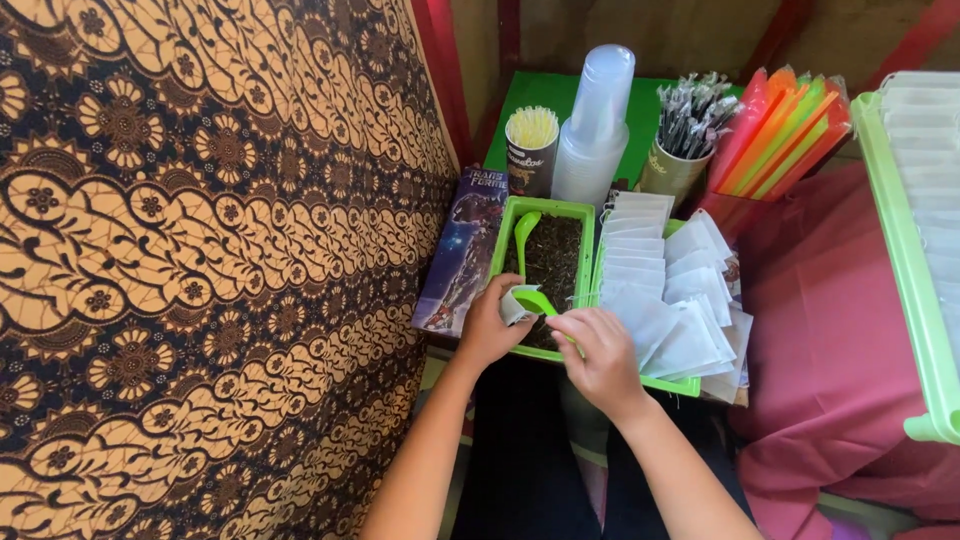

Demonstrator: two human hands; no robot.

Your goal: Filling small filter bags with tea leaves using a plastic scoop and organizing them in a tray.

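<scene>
Left hand [490,325]: fingers curled around a small white sachet [514,304], held mouth-up over the near left edge of the green tray [548,207]. Right hand [603,355]: fingers closed on the handle of a green scoop [537,300], bowl tipped against the sachet's mouth; handle mostly hidden under the fingers. Tray filled with dark loose leaf [556,258]; second green spoon [524,234] lying in the leaf at far left, bowl toward the far rim. Just right of the tray, a second green tray [668,385] packed with overlapping white sachets [662,290], some spilling past its right side. Left of the first tray, a flat printed box [458,252], lying against the patterned brown cloth [200,250] that covers the whole left of the scene. Far side, on a green surface [530,90], left to right: cup of pale straws [532,148]; tall stack of clear plastic cups [597,120]; cup of wrapped dark sticks [686,135]; fan of red, orange and green sheets [785,125]. Right edge: pale green basket [900,250] holding a row of white packets [925,150], resting on pink cloth [830,350]. Both forearms entering from the near edge, above dark clothing [520,470].
</scene>
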